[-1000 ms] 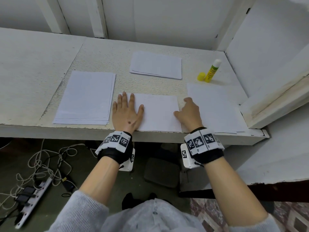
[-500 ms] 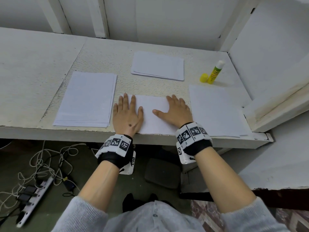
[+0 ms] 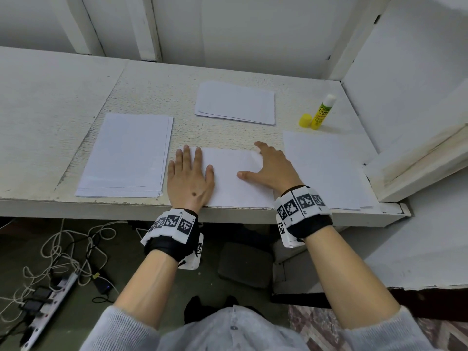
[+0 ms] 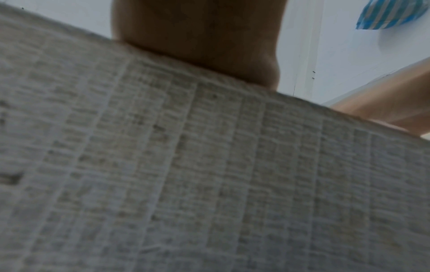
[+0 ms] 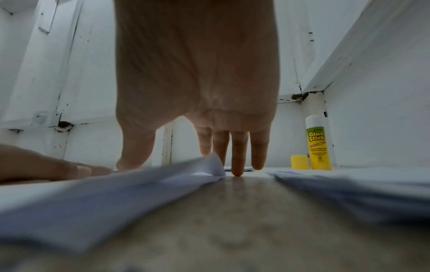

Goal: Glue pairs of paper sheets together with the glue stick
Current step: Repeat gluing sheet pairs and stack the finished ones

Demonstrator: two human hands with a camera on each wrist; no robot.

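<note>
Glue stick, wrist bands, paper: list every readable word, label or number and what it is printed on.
"Glue Stick": on the green and yellow label of the glue stick, standing uncapped beside its yellow cap.
Smaller print lower on that label: too small to read.
"R2", "R3": tiny codes on the right wrist band, only just legible beside its square black-and-white markers.
Left wrist band: small codes too blurred to read.
Paper sheets: no text visible.

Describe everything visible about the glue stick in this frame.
The glue stick is a yellow plastic tube with a green and yellow label reading "Glue Stick" and a white glue column exposed at the top. It stands uncapped on the desk near the far right corner by the wall. Its yellow cap sits on the desk just to its left; whether they touch is unclear. Neither hand touches it.
</note>
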